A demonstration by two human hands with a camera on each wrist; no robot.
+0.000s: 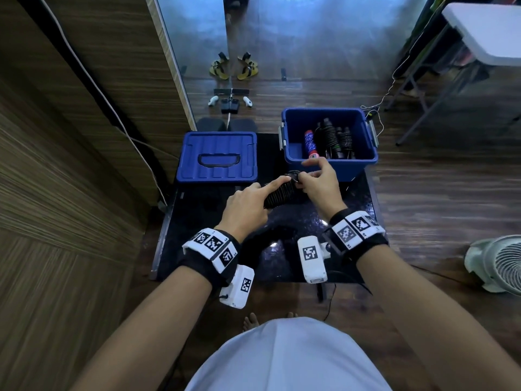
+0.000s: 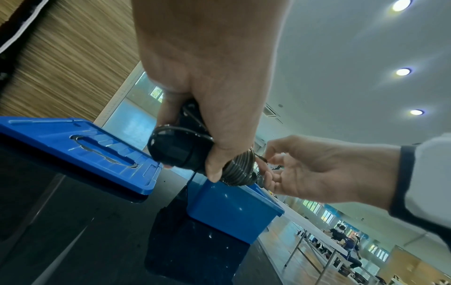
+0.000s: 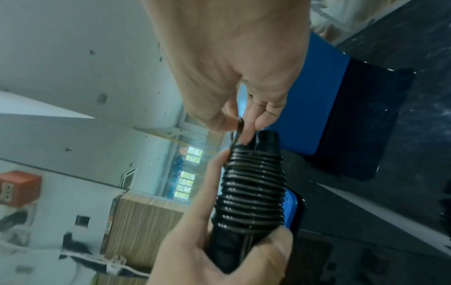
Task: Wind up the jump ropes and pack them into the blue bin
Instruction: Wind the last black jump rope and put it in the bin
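My left hand [image 1: 248, 204] grips a black jump rope bundle [image 1: 279, 194], its cord coiled tightly round the two handles [image 3: 253, 185]; the index finger lies straight along the coils. My right hand [image 1: 315, 179] pinches the loose cord end [image 3: 238, 129] at the bundle's far tip. Both hands hover over the black table [image 1: 296, 221], just in front of the open blue bin [image 1: 329, 165]. Inside the bin lie two wound black ropes [image 1: 334, 139] and a blue-and-red one [image 1: 309, 143]. In the left wrist view the bundle [image 2: 195, 152] sits under my palm.
The bin's blue lid [image 1: 218, 158] lies flat on the table's left side. A wooden wall and a mirror stand on the left. A white fan [image 1: 499, 263] sits on the floor at right, a white folding table [image 1: 485, 32] at far right.
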